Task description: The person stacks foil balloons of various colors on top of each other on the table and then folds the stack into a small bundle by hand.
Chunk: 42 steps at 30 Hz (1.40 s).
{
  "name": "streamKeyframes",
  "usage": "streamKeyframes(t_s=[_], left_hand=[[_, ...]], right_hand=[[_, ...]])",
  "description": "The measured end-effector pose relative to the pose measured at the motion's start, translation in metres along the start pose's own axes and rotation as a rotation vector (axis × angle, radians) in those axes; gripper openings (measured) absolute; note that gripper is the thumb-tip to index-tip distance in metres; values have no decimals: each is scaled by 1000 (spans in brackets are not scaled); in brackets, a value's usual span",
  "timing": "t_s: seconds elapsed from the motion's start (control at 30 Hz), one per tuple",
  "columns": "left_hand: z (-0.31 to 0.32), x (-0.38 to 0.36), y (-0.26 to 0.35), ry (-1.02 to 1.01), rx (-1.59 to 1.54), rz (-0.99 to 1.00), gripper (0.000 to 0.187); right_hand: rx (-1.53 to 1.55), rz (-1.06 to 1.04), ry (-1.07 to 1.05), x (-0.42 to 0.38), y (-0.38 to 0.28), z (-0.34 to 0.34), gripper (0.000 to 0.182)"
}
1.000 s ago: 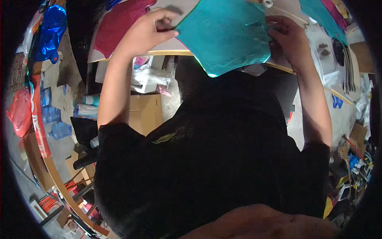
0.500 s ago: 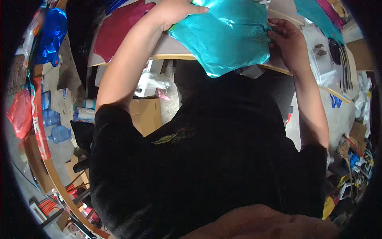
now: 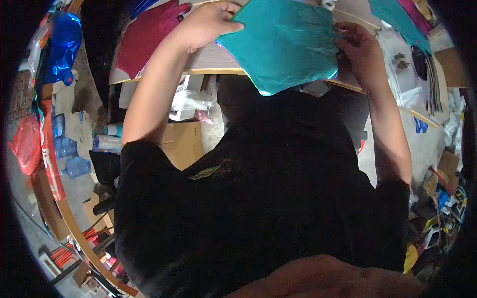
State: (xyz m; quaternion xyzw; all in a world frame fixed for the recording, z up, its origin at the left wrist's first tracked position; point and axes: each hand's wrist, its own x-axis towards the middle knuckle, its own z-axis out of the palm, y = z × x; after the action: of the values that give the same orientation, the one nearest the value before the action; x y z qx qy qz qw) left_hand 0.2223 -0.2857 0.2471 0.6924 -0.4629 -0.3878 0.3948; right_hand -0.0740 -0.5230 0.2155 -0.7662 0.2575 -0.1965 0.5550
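Note:
A teal foil balloon [image 3: 283, 49], lying nearly flat with pointed corners, spans the space between my hands and hangs over the table's near edge. My left hand [image 3: 211, 25] grips its left side, the thumb on the foil and the fingers curled at the edge. On the opposite side, my right hand [image 3: 360, 52] pinches the right edge between thumb and fingers; the exact spot of contact is partly hidden. A dark red foil piece [image 3: 146, 37] rests on the table [image 3: 213, 62], to the left of my left forearm.
Right of my right hand are clear plastic bags [image 3: 400, 64] and more teal foil [image 3: 397, 20]. A blue foil balloon [image 3: 64, 47] hangs at far left, above a red plastic bag [image 3: 26, 144]. Below the table stands a cardboard box [image 3: 184, 144]; water jugs [image 3: 74, 166] are on the floor.
The balloon looks flatter and less shiny than before. My left hand has shifted slightly left and down along its edge. The right hand stays nearly in place.

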Motion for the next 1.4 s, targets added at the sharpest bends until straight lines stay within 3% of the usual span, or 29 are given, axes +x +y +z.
streamKeyframes(t_s=[0.1, 0.2, 0.37, 0.47, 0.6, 0.7, 0.77, 0.93, 1.0, 1.2, 1.27, 1.4], left_hand=[[-4, -19, 1, 120, 182, -21, 54], [-15, -40, -6, 53, 162, 74, 58], [-20, -67, -3, -27, 216, 87, 62], [-14, -71, -9, 21, 299, 120, 60], [-12, -66, -15, 96, 543, 194, 47], [-11, -65, -13, 126, 601, 221, 40], [-12, -64, -17, 125, 595, 237, 38], [-13, -68, -12, 118, 490, 257, 32], [-14, -70, -6, 85, 644, 276, 28], [-13, -70, -7, 130, 723, 357, 20], [-14, -69, -10, 129, 734, 386, 20], [-13, -68, -8, 125, 766, 408, 18]], right_hand=[[-15, -50, -50, 1, -1, 0, 35], [25, 43, -94, 0, -7, -4, 43], [76, -125, -376, -3, -10, -16, 75], [11, -164, -421, -8, -19, -21, 80], [-43, -115, -368, -11, -20, -14, 76], [-285, -152, -352, -8, -12, -16, 71], [-128, -206, -316, -9, -6, -14, 67], [-257, -201, -312, -10, -13, -15, 68], [-277, -182, -316, -11, -16, -15, 69], [-96, -152, -347, -9, -13, -21, 69], [53, -81, -364, -7, -14, -23, 64], [28, -12, -284, -5, -16, -22, 57]])
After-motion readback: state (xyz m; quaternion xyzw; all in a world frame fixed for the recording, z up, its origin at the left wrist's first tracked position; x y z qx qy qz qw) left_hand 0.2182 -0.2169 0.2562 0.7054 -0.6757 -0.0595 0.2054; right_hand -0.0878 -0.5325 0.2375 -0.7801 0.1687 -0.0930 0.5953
